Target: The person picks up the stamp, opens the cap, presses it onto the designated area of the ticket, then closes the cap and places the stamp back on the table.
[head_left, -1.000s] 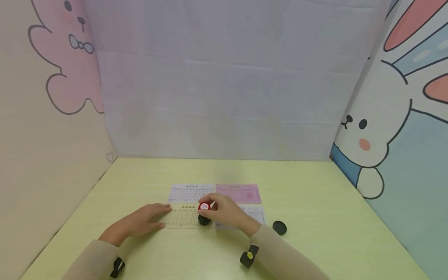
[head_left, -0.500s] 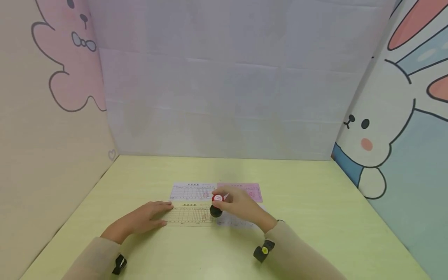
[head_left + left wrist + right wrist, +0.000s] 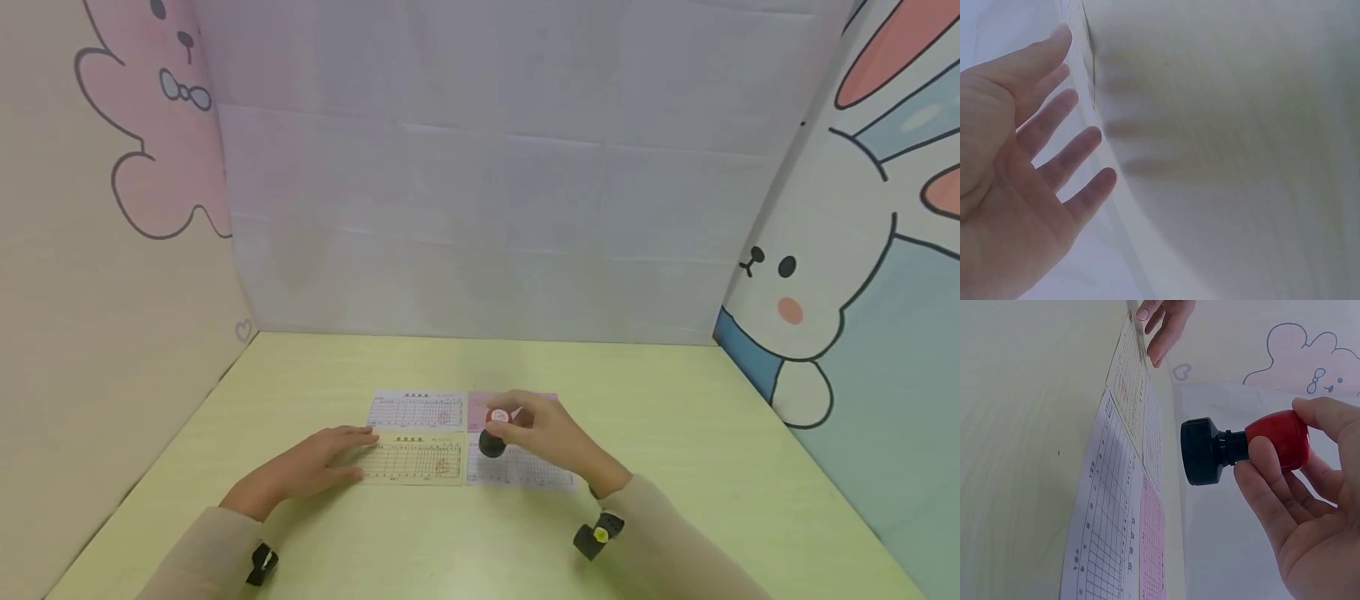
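My right hand (image 3: 551, 433) grips a stamp with a red handle (image 3: 1285, 440) and a round black base (image 3: 1200, 452). In the right wrist view the base hangs apart from the papers, over the front right white form (image 3: 525, 473). The fingers and thumb curl round the red handle. My left hand (image 3: 315, 462) lies at the left edge of the yellow form (image 3: 412, 467), fingers spread and relaxed. That form carries a red stamp mark (image 3: 442, 467) near its right end. Left wrist view: the left hand (image 3: 1029, 144) holds nothing.
Behind these lie another white form (image 3: 408, 410) with a red mark and a pink form (image 3: 477, 408), partly covered by the right hand. The forms sit edge to edge on a pale yellow table (image 3: 337, 362). A white sheet (image 3: 480, 208) closes off the back.
The right hand has lifted the stamp off the yellow form and carried it right, over the front right white form. The black disc on the right is now hidden by the arm. The left hand stays put.
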Demonstrator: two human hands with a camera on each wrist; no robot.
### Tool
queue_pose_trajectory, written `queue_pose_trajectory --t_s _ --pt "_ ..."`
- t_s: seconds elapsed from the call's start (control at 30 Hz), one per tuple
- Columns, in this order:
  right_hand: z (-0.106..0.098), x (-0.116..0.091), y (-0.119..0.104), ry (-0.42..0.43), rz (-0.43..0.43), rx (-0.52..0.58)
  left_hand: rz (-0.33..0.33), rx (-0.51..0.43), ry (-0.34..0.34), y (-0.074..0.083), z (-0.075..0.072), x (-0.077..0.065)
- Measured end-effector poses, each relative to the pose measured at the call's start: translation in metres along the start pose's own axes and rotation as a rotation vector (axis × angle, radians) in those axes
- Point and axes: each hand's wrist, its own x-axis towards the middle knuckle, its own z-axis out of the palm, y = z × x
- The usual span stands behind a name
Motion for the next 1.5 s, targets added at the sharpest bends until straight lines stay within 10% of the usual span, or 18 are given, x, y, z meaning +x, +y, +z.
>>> queue_pose_trajectory --t_s 0.97,1.5 --pt "-0.037 -0.049 0.021 0.034 0.039 0.011 0.115 0.076 -0.011 0.062 0.039 0.076" --pt "-0.052 -0.068 0.030 0.032 0.100 -0.026 0.134 0.333 -0.053 0.094 0.060 0.100"
